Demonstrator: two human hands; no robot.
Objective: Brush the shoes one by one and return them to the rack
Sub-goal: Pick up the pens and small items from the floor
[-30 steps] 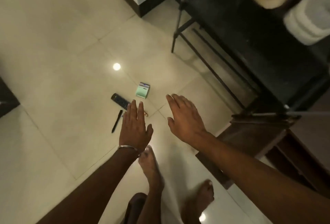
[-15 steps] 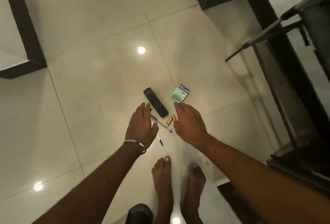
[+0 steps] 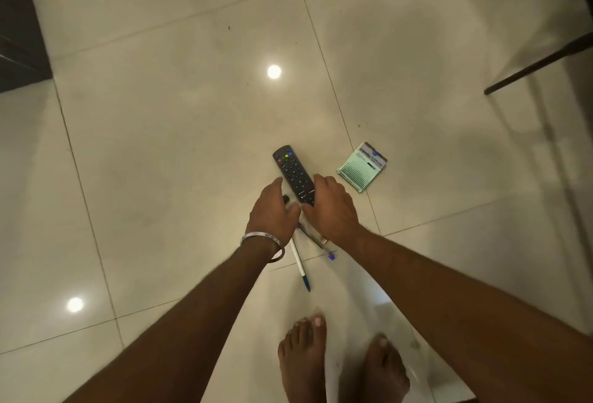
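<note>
Hands hover low over the floor, left hand [image 3: 272, 210] and right hand [image 3: 330, 207] both loose-fingered with an empty grip beside the remote [image 3: 293, 173] and 2 pens [image 3: 300, 263]; no shoes, brush or rack show, so finding them should come first.

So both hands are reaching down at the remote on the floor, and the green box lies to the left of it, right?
Not quite. In the head view the green box lies to the right of the remote, not left. Both hands, left and right, are down at the remote's near end.
</note>
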